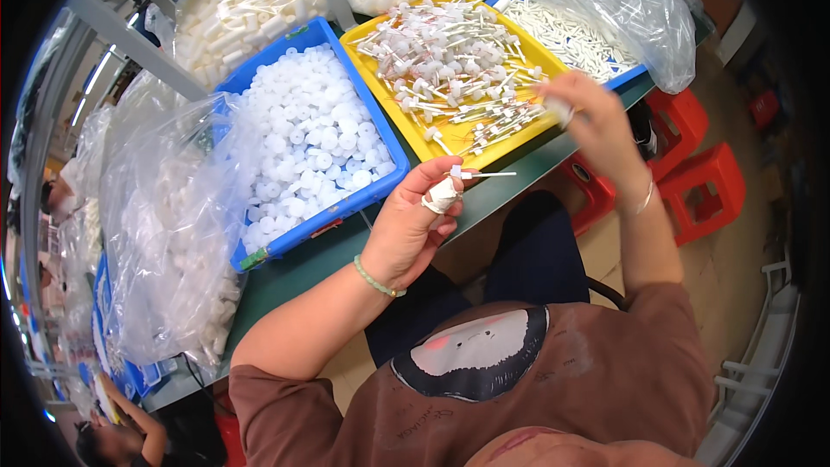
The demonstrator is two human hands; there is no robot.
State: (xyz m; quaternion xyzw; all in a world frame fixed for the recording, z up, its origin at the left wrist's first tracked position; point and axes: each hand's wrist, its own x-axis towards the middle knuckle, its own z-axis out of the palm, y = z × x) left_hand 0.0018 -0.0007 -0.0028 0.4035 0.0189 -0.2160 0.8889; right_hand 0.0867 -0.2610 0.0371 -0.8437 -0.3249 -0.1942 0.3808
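My left hand (413, 223), with white tape wrapped round a finger, pinches a small white plastic piece with a thin white stem (494, 174) pointing right. It is just off the near edge of the yellow tray (484, 156). In that tray lie many white stemmed pieces (450, 47) with round heads and fine reddish wires. My right hand (596, 121), smeared by motion, is raised at the tray's right corner. Something white shows at its fingers, but whether it holds anything is unclear. Left of the yellow tray, a blue tray (393, 175) holds a heap of round translucent white caps (316, 121).
Another blue tray (629, 78) of white sticks stands at the back right. Clear plastic bags (164, 233) of white parts surround the trays on the green table (268, 294). Grey posts (130, 39) rise at the left; red stools (713, 190) stand to the right. Other people sit at far left.
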